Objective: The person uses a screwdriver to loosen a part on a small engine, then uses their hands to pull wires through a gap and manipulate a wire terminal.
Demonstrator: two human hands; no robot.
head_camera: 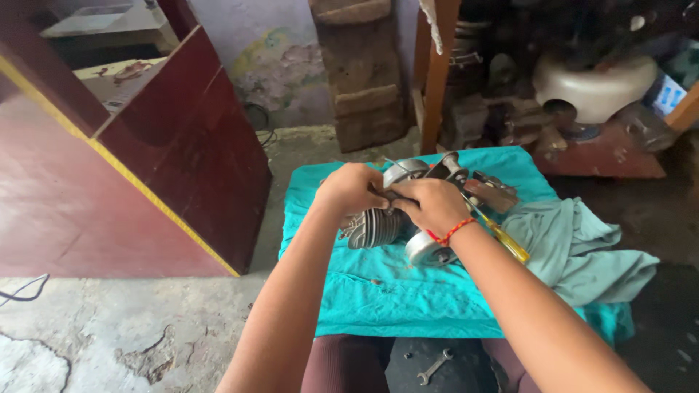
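Engine part, a grey finned metal cylinder with some round housings bolted around it, sits in the middle of the frame on a surface covered by a teal cloth. Both hands are right on top of it. The left hand is curled closed, fingers bent down over the upper side of the part, and the right hand (red thread band at the wrist) is closed too, pressed up against the left one. There's a small dark piece pinched where the two hands meet, but I can't tell what it is or which hand really has it.

A yellow-handled screwdriver pokes out just right of the right wrist, lying on the cloth. A grey-green rag is bunched up at the right of the frame. A spanner lies on something dark at the bottom edge, partly cut off. The hands hide most of the top of the engine part, and the clutter at the upper right is too dim to sort out.
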